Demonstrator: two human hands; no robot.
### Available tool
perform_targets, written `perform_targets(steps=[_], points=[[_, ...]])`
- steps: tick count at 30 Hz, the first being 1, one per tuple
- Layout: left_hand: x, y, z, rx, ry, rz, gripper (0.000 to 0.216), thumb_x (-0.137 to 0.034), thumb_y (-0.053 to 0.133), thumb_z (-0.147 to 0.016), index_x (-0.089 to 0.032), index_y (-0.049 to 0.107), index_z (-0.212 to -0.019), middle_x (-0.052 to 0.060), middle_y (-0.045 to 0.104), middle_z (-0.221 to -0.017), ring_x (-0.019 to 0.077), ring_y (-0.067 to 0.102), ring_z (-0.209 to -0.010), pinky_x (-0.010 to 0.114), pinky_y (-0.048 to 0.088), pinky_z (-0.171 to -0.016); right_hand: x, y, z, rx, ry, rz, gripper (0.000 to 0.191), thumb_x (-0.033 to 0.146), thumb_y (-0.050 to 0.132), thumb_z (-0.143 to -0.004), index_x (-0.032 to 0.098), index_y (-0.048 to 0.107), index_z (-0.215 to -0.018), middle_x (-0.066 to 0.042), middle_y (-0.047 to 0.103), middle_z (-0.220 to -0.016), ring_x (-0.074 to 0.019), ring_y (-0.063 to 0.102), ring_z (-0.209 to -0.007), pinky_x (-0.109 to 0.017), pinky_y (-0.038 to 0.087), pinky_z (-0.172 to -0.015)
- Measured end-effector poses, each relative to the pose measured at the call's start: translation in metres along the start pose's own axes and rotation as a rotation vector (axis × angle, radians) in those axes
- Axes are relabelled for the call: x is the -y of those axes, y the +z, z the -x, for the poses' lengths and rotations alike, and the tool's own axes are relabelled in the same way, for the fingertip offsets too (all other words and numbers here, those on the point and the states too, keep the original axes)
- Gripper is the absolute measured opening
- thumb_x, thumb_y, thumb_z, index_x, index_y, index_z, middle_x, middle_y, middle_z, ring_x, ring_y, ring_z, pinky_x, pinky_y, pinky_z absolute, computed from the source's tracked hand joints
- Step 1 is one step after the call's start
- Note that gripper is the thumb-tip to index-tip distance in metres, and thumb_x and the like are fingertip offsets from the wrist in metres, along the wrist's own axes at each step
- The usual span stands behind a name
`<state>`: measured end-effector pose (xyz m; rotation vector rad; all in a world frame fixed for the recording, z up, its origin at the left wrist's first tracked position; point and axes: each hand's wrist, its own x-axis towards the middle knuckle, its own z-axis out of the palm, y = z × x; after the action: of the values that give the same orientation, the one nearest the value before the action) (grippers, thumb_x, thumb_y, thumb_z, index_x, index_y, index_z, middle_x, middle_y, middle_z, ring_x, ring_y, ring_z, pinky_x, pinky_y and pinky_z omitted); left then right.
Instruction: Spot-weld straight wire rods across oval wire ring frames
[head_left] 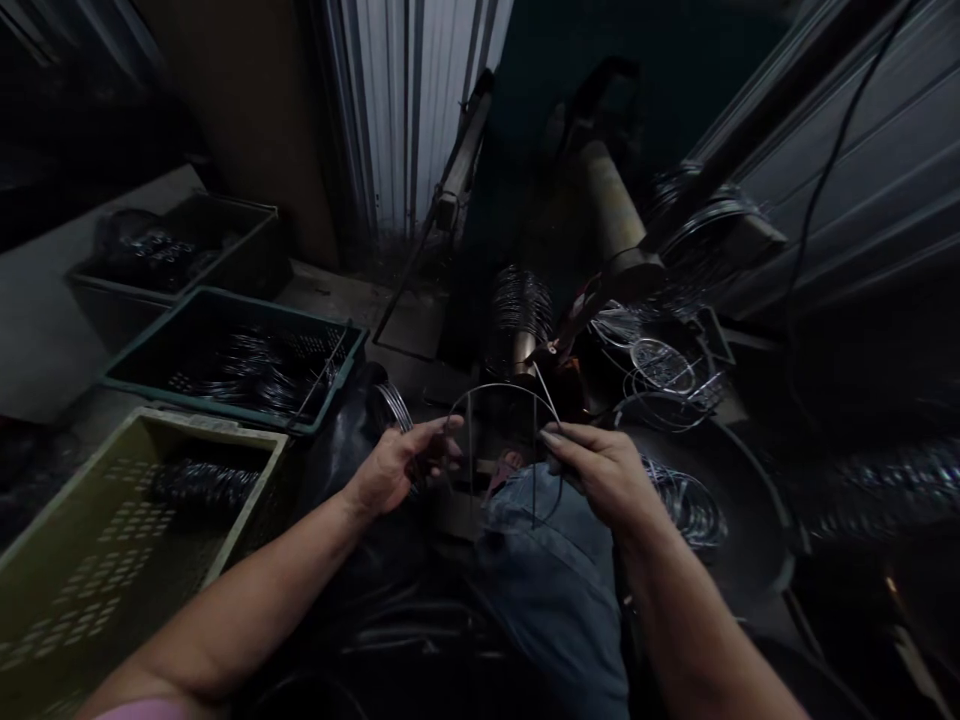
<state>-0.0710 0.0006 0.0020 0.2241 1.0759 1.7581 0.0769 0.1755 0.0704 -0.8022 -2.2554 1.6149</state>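
Note:
Between my hands stands a thin wire hoop (504, 386), with straight wires running down inside it. My right hand (600, 462) pinches the hoop's right side between thumb and fingers, and a short straight wire end (545, 390) sticks up from this grip. My left hand (394, 468) is partly closed around a bundle of bent wire rings (394, 405), which show above and below the fingers. Its fingertips are at the hoop's left side; whether they touch it I cannot tell. Just beyond the hoop is a metal cylinder (524, 352) on a machine, with dark wire rings (521, 300) stacked behind it.
A yellow crate (142, 425) and a green crate (217, 300) with wire pieces stand at the left, a grey bin (247, 208) behind them. Wire coils (664, 370) lie at the right above a round tub (780, 500). A slanted bar (750, 110) crosses the upper right.

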Motion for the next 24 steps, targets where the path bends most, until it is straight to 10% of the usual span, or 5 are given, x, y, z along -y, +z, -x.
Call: perform_targets(steps=[4, 24], points=[[0.005, 0.013, -0.011, -0.103, -0.028, -0.177, 0.041, -0.024, 0.071, -0.062, -0.013, 0.065, -0.102, 0.005, 0.065, -0.066, 0.0134, 0.058, -0.056, 0.026, 0.047, -0.053, -0.034, 0.002, 0.004, -0.191, 0.256, -0.378, 0.034, 0.045, 0.069, -0.063, 0.013, 0.065, -0.074, 0.001, 0.051, -0.049, -0.0083, 0.039, -0.041, -0.021, 0.025, -0.038], [-0.024, 0.052, -0.054, -0.187, 0.075, -0.145, 0.034, -0.019, 0.068, -0.063, -0.010, 0.067, -0.096, 0.001, 0.060, -0.056, 0.0095, 0.055, -0.046, 0.021, 0.047, -0.046, -0.014, -0.029, -0.062, -0.244, 0.118, -0.212, 0.031, 0.040, 0.076, -0.057, 0.013, 0.068, -0.070, -0.001, 0.059, -0.054, -0.0146, 0.054, -0.048, -0.024, 0.040, -0.043]])
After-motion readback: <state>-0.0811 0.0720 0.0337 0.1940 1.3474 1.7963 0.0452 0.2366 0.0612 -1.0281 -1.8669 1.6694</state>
